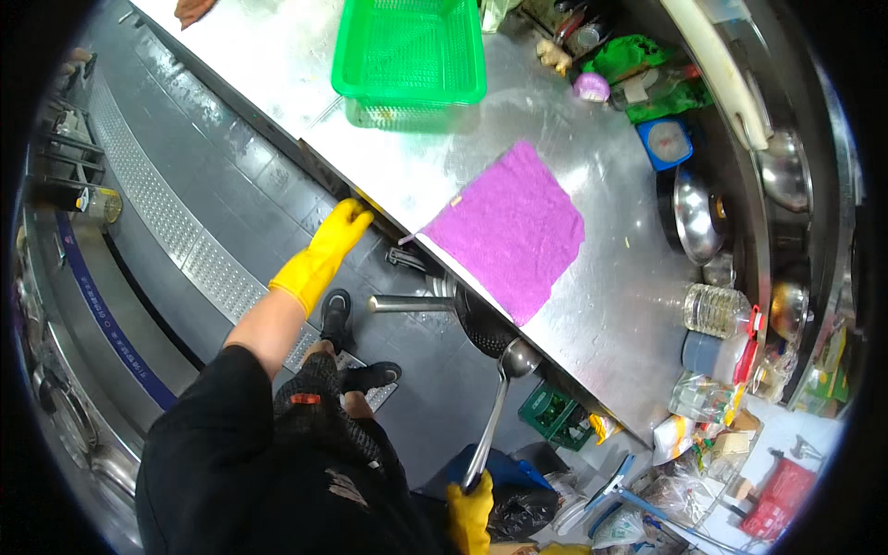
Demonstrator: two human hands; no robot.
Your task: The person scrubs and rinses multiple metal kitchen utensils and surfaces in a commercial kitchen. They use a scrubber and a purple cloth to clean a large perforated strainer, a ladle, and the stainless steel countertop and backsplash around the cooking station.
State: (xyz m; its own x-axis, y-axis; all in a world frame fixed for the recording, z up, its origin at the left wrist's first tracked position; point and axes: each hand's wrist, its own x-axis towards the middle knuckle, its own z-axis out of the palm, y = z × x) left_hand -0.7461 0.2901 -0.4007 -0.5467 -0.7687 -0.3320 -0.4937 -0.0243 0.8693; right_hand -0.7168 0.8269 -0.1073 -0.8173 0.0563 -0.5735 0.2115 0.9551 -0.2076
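A yellow rubber glove covers my left hand (340, 232), its fingers curled at the counter's front edge beside a narrow yellow strip (369, 201). Whether they grip anything there is hidden. Low in the view, my right hand (472, 513), gloved alike, holds the dark-ended handle of a steel ladle (489, 423). The ladle's bowl overlaps, in view, the rim of a perforated strainer (489, 333), which sits partly hidden below the counter edge with its steel handle pointing left. A purple cloth (517, 236) lies flat on the steel counter (610, 277), reaching its front edge.
A green plastic basket (416, 90) stands at the counter's far end. Oil bottles (714, 312) and a metal bowl (694, 215) line the right side. Beneath are a green crate (555, 416) and black rubbish bag (520, 510). Perforated metal strips (215, 263) cross the tiled floor.
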